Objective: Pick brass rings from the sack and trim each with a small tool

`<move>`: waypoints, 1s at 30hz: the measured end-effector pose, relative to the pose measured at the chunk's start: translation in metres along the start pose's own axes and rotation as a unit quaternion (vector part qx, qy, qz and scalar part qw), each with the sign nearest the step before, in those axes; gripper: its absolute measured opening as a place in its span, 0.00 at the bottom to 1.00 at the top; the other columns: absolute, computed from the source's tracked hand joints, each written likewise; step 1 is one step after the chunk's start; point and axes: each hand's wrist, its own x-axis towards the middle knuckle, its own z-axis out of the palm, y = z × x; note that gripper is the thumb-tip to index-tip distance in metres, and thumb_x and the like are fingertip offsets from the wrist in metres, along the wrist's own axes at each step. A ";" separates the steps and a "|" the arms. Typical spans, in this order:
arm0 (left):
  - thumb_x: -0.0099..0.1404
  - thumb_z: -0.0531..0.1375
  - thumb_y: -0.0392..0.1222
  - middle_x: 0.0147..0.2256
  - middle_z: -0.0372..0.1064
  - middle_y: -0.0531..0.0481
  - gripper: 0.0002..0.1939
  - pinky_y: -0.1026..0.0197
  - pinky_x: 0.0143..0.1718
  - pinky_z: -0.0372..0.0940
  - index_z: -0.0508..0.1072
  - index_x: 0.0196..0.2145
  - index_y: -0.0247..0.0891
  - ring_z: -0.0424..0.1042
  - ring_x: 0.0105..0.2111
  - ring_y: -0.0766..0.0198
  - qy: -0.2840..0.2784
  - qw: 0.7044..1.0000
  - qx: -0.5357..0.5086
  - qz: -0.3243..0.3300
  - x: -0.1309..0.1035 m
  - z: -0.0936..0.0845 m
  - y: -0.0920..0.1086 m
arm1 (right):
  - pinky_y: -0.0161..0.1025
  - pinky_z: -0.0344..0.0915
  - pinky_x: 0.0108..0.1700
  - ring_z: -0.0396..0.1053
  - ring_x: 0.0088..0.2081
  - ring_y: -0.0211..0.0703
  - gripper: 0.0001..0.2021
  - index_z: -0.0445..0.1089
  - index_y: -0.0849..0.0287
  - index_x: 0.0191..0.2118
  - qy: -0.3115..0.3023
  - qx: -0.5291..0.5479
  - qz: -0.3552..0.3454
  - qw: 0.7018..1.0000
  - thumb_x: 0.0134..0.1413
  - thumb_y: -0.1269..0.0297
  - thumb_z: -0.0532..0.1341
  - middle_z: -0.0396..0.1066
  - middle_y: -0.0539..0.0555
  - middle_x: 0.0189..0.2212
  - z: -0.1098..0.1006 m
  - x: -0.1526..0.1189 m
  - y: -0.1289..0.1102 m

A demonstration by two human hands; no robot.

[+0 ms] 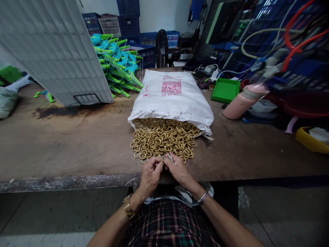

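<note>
My left hand (151,174) is closed in a pinch at the table's near side, and a bit of a gold-coloured ring shows at its fingertips. Beside it, almost touching, my right hand (179,168) closes around a small slim grey tool (170,158), whose exact kind I cannot make out. Just beyond both hands lies a loose heap of gold-coloured rings (161,140). They spill from the open mouth of a white woven sack (156,97) with red print, lying flat on the table.
The brown table (77,147) has its worn front edge close to my body. On the left stands a tall pale ribbed panel (64,51), with green and blue plastic parts (118,65) behind it. To the right are a green tray (225,90), a pink bottle (243,103) and a yellow container (309,140).
</note>
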 end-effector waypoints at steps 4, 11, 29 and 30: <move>0.56 0.57 0.51 0.18 0.59 0.57 0.14 0.71 0.16 0.48 0.66 0.28 0.36 0.53 0.15 0.74 -0.053 0.991 -0.051 -0.111 -0.002 -0.003 -0.003 | 0.31 0.54 0.27 0.55 0.22 0.33 0.14 0.58 0.58 0.21 0.014 -0.026 -0.012 0.999 0.52 0.57 0.51 0.58 0.45 0.18 -0.001 -0.001 -0.002; 0.56 0.56 0.53 0.20 0.58 0.58 0.16 0.72 0.14 0.45 0.62 0.27 0.36 0.53 0.15 0.76 -0.072 0.982 -0.112 -0.131 -0.005 -0.003 -0.001 | 0.31 0.55 0.27 0.58 0.21 0.34 0.13 0.60 0.58 0.21 0.038 -0.048 0.017 0.998 0.53 0.60 0.48 0.59 0.46 0.16 -0.006 -0.004 -0.006; 0.54 0.59 0.52 0.20 0.61 0.57 0.15 0.72 0.16 0.50 0.63 0.27 0.36 0.56 0.16 0.75 -0.030 0.993 -0.077 -0.083 -0.012 -0.005 0.003 | 0.32 0.49 0.28 0.62 0.25 0.37 0.11 0.63 0.58 0.34 -0.072 -0.347 -0.070 0.932 0.45 0.76 0.49 0.68 0.51 0.24 -0.004 -0.018 -0.008; 0.54 0.59 0.52 0.20 0.61 0.57 0.15 0.72 0.16 0.50 0.63 0.27 0.36 0.56 0.16 0.75 -0.033 0.994 -0.074 -0.078 -0.013 -0.006 0.002 | 0.32 0.49 0.28 0.62 0.25 0.37 0.11 0.63 0.59 0.34 -0.084 -0.353 -0.067 0.929 0.44 0.76 0.49 0.68 0.51 0.24 -0.004 -0.019 -0.010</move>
